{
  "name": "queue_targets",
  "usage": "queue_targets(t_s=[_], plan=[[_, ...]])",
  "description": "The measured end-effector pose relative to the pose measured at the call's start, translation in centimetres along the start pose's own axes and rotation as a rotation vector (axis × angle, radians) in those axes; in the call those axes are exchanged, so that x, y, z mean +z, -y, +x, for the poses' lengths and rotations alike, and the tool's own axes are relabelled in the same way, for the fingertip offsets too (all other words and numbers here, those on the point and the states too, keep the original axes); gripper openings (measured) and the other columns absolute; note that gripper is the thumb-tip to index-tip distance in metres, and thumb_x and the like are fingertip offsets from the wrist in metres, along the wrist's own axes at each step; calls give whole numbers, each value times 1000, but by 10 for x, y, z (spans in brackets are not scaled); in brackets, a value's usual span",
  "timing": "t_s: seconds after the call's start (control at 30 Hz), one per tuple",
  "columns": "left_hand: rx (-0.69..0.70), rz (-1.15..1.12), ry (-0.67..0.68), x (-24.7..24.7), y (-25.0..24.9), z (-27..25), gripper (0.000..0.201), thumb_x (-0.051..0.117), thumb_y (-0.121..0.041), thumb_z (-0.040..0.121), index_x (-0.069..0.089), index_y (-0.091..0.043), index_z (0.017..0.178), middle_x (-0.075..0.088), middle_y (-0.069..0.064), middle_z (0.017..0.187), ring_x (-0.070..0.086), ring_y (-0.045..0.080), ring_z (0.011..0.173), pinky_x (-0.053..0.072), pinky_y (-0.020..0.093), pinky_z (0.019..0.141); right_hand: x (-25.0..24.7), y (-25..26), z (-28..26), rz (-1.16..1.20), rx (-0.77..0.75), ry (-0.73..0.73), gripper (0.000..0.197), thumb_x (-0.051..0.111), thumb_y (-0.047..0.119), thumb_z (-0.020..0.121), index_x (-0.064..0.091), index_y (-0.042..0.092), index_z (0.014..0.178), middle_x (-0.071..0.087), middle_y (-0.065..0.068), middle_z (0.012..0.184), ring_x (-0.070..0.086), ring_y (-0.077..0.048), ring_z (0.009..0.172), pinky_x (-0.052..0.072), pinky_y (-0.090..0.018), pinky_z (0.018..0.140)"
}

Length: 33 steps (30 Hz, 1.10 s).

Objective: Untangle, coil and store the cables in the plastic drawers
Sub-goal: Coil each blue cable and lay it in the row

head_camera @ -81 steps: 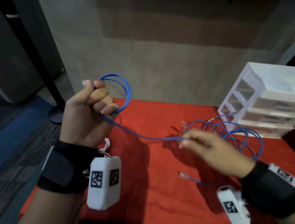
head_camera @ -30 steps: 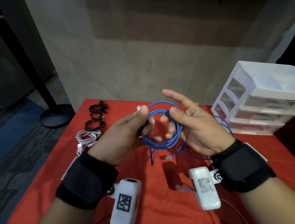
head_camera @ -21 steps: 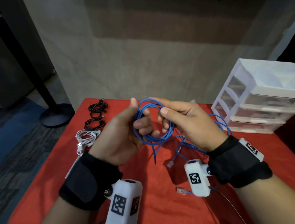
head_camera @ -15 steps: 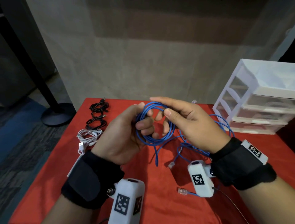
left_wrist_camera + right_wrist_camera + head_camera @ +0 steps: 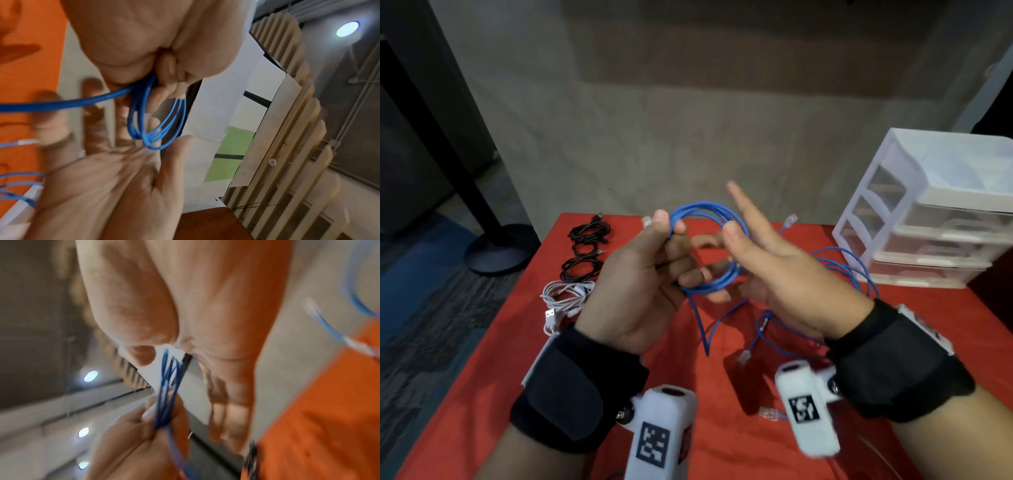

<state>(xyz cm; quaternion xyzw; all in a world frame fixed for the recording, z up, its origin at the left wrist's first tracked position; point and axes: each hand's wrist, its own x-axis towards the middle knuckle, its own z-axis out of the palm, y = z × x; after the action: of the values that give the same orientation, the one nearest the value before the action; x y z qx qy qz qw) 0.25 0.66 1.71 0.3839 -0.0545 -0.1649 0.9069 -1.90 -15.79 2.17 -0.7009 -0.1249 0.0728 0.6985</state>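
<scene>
**Blue cable coil held above the table**

While the left hand (image 5: 640,274) pinches the blue cable coil (image 5: 709,246) between thumb and curled fingers, the right hand (image 5: 767,270) stands beside it with fingers straight and spread, the coil passing against its palm side. The coil is raised above the red table (image 5: 500,377), between the two hands. A clear plug (image 5: 646,222) shows just beside the left thumb tip.

From the coil a loose blue tail (image 5: 702,329) hangs down to the table. More blue cable (image 5: 852,270) lies in loops behind the right hand; how much of it belongs to the same cable cannot be told, as the hand and wrist strap cover the run.

The plastic drawers (image 5: 935,212) stand at the right rear of the table, cut off by the frame edge, all fronts pushed in. Black cables (image 5: 587,250) and a white cable (image 5: 565,298) lie bundled at the left.

Both wrist views are blurred; the right wrist view shows only the coil edge-on.
</scene>
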Motion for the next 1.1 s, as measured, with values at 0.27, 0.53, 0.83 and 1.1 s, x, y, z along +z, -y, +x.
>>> queue_targets(t_s=[0.27, 0.53, 0.83, 1.1], plan=[[296, -20, -155, -44, -50, 9, 34, 35, -35, 109, 49, -21, 81, 32, -12, 58, 25, 4, 48, 31, 14, 47, -4, -58, -23, -640, 20, 213, 16, 59, 15, 102, 62, 21, 87, 62, 3, 71, 56, -10, 64, 52, -43, 66], [450, 11, -460, -86, -67, 21, 35, 40, -40, 108, 53, -23, 80, 28, -11, 56, 21, 8, 46, 31, 19, 48, -110, -35, 4, -1240, -97, -234, 14, 58, 23, 98, 58, 21, 84, 61, 3, 73, 60, -18, 70, 45, -37, 68], [390, 91, -400, -78, -48, 26, 37, 35, -38, 110, 50, -22, 80, 28, -11, 53, 21, 6, 44, 29, 17, 46, -163, 27, -12, -1160, -81, -490, 27, 56, 30, 101, 66, 14, 82, 68, -3, 74, 64, -24, 74, 46, -37, 71], [215, 179, -268, -44, 3, 29, 35, 38, -36, 110, 52, -18, 83, 27, -10, 57, 21, 6, 43, 32, 18, 44, -133, 77, -12, -665, -167, -514, 22, 54, 26, 105, 71, 11, 106, 60, -12, 65, 45, -10, 51, 34, -14, 46]])
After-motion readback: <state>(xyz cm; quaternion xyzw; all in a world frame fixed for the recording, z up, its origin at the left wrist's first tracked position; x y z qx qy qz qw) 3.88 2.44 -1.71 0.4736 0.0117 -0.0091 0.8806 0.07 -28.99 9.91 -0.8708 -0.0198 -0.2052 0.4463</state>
